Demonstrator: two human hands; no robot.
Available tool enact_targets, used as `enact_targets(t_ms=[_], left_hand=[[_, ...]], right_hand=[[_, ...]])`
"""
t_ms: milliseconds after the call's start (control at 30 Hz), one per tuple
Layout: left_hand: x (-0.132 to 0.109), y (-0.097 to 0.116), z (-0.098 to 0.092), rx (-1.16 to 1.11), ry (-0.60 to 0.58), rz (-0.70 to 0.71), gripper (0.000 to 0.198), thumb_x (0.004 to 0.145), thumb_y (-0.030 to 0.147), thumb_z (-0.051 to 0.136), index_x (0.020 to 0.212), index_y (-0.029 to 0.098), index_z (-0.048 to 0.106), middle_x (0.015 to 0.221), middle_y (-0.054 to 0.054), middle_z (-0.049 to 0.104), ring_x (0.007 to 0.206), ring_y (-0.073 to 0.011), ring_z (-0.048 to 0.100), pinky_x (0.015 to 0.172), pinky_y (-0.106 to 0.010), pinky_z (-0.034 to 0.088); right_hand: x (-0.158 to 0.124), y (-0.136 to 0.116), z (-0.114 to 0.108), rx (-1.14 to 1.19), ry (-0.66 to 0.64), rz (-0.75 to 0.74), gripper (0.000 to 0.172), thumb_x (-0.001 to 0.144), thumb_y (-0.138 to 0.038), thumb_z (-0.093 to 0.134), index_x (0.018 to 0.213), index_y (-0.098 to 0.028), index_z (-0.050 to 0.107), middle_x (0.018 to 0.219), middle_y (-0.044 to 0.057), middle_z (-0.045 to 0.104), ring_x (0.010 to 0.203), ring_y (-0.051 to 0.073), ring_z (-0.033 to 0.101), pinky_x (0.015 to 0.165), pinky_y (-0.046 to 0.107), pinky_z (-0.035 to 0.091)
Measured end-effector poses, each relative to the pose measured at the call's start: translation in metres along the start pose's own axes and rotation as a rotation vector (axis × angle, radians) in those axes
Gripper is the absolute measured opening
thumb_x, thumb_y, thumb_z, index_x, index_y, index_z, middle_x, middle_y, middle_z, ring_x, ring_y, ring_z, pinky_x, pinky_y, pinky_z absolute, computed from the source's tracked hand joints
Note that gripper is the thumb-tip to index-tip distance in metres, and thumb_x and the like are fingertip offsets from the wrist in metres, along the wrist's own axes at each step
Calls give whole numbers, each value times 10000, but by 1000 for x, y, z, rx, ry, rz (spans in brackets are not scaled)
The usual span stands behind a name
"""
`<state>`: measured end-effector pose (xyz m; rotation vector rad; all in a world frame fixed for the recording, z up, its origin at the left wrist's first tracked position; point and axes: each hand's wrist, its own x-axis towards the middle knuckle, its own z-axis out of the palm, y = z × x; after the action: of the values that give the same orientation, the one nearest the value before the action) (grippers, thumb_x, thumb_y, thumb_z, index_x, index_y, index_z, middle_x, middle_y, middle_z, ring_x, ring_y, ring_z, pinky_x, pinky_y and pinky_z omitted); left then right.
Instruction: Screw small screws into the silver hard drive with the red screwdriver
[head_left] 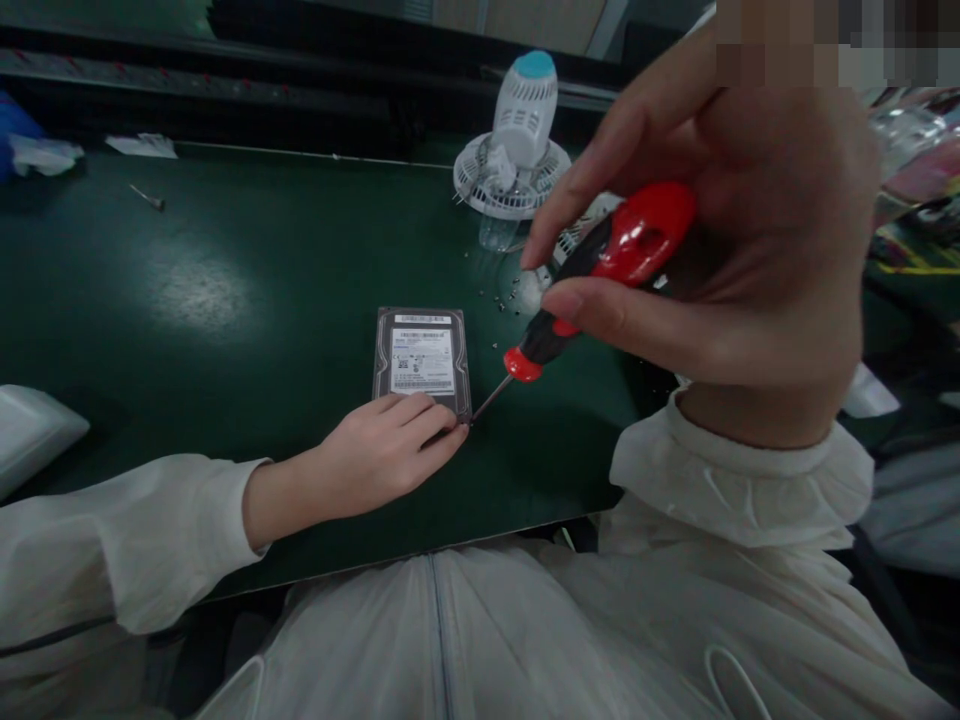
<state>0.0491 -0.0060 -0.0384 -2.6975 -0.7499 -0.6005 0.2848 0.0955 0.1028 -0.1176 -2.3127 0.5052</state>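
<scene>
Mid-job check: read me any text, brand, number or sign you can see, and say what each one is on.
Nothing in view can be read.
The white label on the hard drive: printed lines and barcode-like strips, too small and blurred to read.
The screwdriver in the right hand: no lettering visible.
The white fan: no marking visible.
The coloured packaging at the right edge: blurred, unreadable.

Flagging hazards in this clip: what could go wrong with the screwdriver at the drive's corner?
The screwdriver tip sits beside the fingertips of the left hand at the hard drive corner; a slip could jab them. Loose screws lie scattered on the mat; a careless sweep might lose them.
</scene>
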Motion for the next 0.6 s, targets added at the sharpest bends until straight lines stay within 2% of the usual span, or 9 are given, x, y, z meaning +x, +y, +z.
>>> enact_targets(t_ms=[67,133,233,300,433,600], left_hand=[[0,0,0,0,-6,-1,245,976,67,585,1178,105,718,1004,-76,730,855,-224,669,678,-340,566],[0,0,-1,-1,-2,2,239,979,71,584,1173,105,719,998,-76,728,852,-219,665,685,-336,567],[1,0,0,-2,-5,2,237,979,75,583,1171,107,719,1003,-81,727,862,-219,665,690,-336,573],[1,0,1,-6,-8,0,240,977,75,583,1172,110,718,1010,-85,726,870,-221,666,689,-337,576],[1,0,0,-10,-10,11,240,979,78,568,1164,108,717,1000,-89,724,855,-225,665,677,-347,579],[0,0,-1,-10,3,14,240,972,65,561,1150,104,719,990,-91,724,847,-229,665,667,-349,583]], right_hand=[[0,3,3,-9,59,-13,349,852,-254,729,1060,-143,472,1033,23,547,942,112,626,773,274,582],[-1,4,4,-2,62,-17,374,831,-221,720,1102,-152,471,1039,13,576,930,112,647,770,260,571],[-1,5,0,42,-43,16,388,797,-222,671,1137,-133,505,1087,39,605,935,121,681,760,236,553],[0,5,0,47,-75,28,340,796,-281,651,1073,-105,561,1077,67,610,903,122,670,750,240,546],[0,6,4,-43,46,6,286,835,-337,650,983,-93,629,991,51,622,812,88,620,747,238,518],[-1,7,9,139,71,13,333,756,-297,678,1004,-100,575,1019,41,582,846,94,641,756,234,541]])
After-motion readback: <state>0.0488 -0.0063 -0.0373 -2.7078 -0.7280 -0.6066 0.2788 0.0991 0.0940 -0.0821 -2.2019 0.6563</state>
